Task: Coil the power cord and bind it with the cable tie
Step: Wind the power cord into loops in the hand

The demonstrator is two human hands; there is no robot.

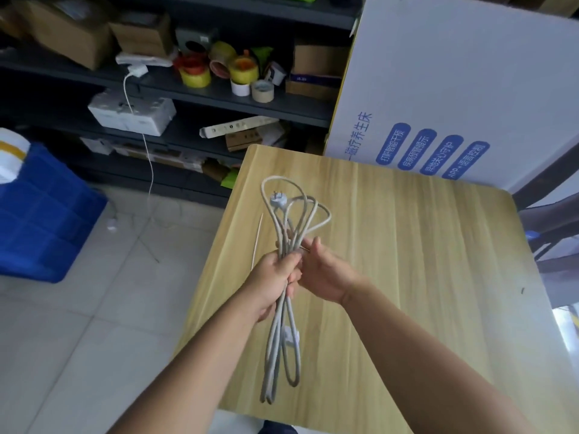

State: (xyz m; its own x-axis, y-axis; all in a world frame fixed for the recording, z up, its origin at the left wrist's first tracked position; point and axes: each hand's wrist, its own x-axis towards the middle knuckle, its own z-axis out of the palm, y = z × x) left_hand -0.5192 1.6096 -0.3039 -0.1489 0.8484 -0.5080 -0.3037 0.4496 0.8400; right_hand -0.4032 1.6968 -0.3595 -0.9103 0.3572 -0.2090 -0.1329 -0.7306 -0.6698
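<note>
One grey cord hangs in long loops over one table, its plug at 12 o'clock. Two hands grip its middle: the left hand wraps it, the right hand pinches it. One tie sticks up at 11 o'clock of the left hand.

The cord bunched in the grip is pale grey, with a whitish plug among the loops above the grip. A thin off-white tie stands just left of the grip. Under the grip, the bench is light yellow wood with straight grain stripes. Far left of the grip sits a bright blue crate. Up and right of the grip, a white box carries blue labels.
</note>
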